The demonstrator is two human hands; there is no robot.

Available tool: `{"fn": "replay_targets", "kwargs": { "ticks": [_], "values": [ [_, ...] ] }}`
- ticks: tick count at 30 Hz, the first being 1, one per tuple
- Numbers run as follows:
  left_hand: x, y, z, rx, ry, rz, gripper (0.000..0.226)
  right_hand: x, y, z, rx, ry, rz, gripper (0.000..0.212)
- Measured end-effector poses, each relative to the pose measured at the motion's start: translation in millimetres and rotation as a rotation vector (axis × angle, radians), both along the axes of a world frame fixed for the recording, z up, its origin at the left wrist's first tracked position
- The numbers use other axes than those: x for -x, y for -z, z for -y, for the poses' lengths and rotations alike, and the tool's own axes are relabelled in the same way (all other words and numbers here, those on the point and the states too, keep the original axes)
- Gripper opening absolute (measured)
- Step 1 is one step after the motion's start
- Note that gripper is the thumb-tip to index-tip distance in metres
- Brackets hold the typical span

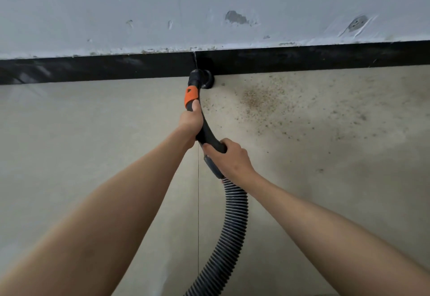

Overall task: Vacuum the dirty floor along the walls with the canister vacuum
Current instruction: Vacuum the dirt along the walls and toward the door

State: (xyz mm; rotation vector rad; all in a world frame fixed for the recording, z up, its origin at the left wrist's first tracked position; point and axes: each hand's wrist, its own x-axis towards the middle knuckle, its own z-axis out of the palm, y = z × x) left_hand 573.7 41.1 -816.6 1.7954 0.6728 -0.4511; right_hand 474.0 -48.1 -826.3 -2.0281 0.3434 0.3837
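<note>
Black nozzle [202, 79] meets the baseboard [302, 57]; left hand [189, 121] and right hand [229, 156] grip the wand [207, 130]. Sweeping hastily could scatter the sawdust [263, 98] rightward.

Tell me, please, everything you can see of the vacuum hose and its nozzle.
The vacuum hose is black, ribbed and flexible, rising from the bottom edge to a smooth curved black handle with an orange band. Its round black nozzle rests on the floor against the black baseboard. The left hand grips the handle below the band; the right hand grips it lower down.
</note>
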Motion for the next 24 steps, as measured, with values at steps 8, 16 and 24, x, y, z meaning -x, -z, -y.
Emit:
{"fn": "replay_targets", "kwargs": {
  "ticks": [8, 16, 24],
  "values": [
    [20.4, -15.9, 25.9, 0.038, 0.145, 0.063, 0.036, 2.7, -12.4, 31.4, -0.042, 0.088, 0.011, 0.034],
    [21.5, -24.1, 49.4, 0.036, 0.193, 0.044, 0.046, 4.2, -18.1, 53.7, -0.02, 0.113, 0.02, 0.033],
    [11.2, -15.2, 73.1, 0.156, 0.252, 0.018, 0.049, 3.0, -12.9, 73.5, 0.03, 0.174, 0.031, 0.033]
  ]
}}
